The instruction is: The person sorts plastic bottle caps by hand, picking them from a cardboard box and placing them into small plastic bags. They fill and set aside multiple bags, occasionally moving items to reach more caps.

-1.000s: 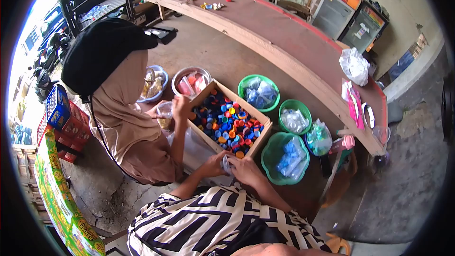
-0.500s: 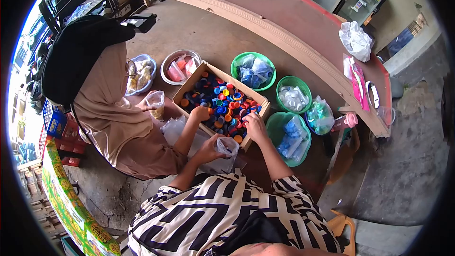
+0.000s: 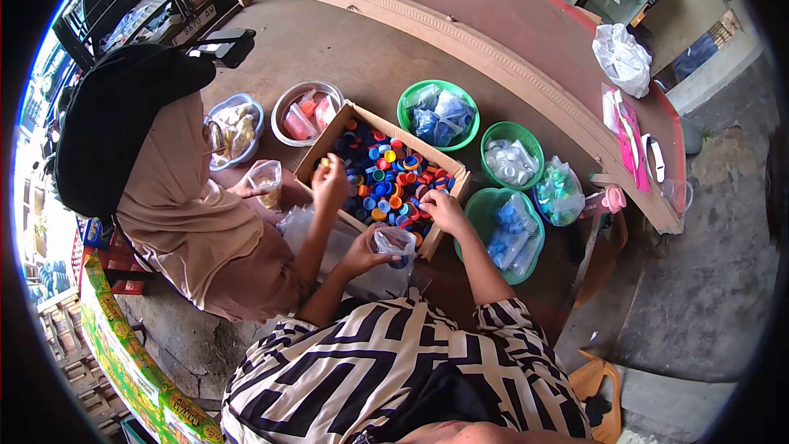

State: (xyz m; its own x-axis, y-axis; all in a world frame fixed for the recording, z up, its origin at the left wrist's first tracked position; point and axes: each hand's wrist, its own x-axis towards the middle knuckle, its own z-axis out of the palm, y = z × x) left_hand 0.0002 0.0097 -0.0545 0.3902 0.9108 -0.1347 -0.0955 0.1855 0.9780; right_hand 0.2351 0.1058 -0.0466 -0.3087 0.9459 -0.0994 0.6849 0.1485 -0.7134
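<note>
My left hand is closed round a clear plastic bag, held with its mouth up at the near edge of a cardboard box. Dark caps show faintly low in the bag. In the box lie many loose bottle caps, blue, red, orange, yellow and green. My right hand reaches over the box's right side, fingers drawn together among the caps; what is between the fingertips is hidden. Left of me a co-worker's hand pinches a yellow cap above the box, and their other hand holds a clear bag of yellowish caps.
Around the box stand a green basin with bagged blue caps, a green basket with pale caps, a light green basin, a metal bowl and a blue basin. A wooden-edged table curves behind.
The co-worker's hand has lifted from the caps and moved up and left with a yellow cap. My left hand has shifted slightly with the bag; my right hand stays at the box's right side.
</note>
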